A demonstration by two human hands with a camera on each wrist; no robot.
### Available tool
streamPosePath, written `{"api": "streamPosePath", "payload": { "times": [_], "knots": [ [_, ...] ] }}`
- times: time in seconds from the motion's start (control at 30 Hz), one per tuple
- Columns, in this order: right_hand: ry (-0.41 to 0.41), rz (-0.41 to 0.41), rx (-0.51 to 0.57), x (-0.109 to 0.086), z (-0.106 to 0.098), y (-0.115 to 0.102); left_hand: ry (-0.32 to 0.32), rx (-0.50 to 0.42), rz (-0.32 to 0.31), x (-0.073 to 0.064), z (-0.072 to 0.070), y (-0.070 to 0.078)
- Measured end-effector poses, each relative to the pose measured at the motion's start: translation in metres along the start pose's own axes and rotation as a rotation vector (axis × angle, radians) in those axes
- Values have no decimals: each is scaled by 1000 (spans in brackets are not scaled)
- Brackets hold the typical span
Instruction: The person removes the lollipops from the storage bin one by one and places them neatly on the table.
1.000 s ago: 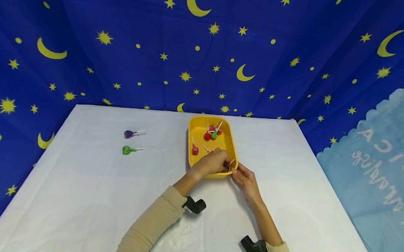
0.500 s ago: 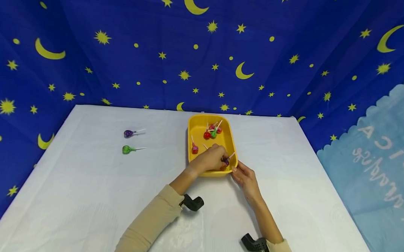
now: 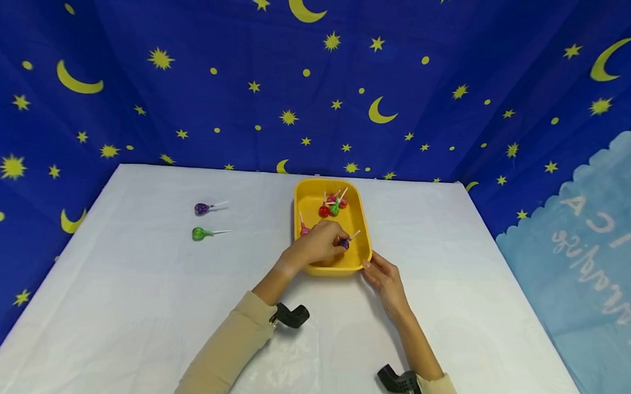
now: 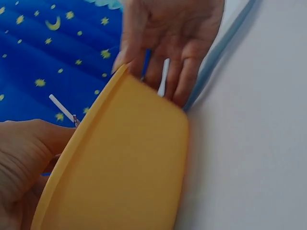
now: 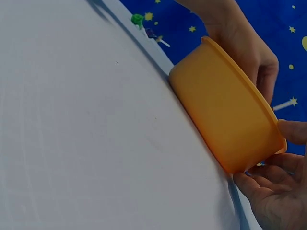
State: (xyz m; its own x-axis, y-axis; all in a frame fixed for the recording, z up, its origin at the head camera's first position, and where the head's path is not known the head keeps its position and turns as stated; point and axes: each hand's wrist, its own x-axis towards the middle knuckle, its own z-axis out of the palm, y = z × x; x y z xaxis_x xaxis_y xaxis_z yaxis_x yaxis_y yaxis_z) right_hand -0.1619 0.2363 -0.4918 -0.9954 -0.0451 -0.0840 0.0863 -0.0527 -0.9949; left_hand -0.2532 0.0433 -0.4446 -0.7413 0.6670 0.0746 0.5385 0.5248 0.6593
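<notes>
A person's left hand (image 3: 319, 244) is pinching a purple lollipop (image 3: 344, 244) inside the near half of a yellow tray (image 3: 338, 271), while the right hand (image 3: 387, 283) is gripping its near right corner.

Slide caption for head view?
Left hand pinches a purple lollipop while right hand holds the yellow tray at a corner.

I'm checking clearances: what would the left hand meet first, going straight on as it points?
Beyond the purple lollipop it pinches, the left hand would likely meet the right side of the yellow tray first, though its height is hard to judge.
</notes>
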Motion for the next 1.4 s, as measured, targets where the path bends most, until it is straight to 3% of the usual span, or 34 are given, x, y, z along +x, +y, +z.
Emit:
{"api": "streamPosePath", "payload": {
  "times": [0.2, 0.4, 0.57, 0.87, 1.03, 1.4],
  "knots": [
    [9, 7, -8, 0, 1, -1, 113, -18, -9, -10, -12, -8],
    [12, 15, -12, -1, 3, -2, 125, -33, -51, -18, -14, -10],
    [13, 18, -3, -1, 4, -1, 155, -46, -29, -27, -14, -11],
    [3, 16, 14, -1, 2, -1, 274, -100, -41, -46, -19, -13],
    [-3, 11, 24, -1, 1, -2, 305, -116, -4, -53, -23, -18],
    [-3, 15, 22, 0, 0, 1, 351, -125, -11, -79, -35, -34]
  ]
}}
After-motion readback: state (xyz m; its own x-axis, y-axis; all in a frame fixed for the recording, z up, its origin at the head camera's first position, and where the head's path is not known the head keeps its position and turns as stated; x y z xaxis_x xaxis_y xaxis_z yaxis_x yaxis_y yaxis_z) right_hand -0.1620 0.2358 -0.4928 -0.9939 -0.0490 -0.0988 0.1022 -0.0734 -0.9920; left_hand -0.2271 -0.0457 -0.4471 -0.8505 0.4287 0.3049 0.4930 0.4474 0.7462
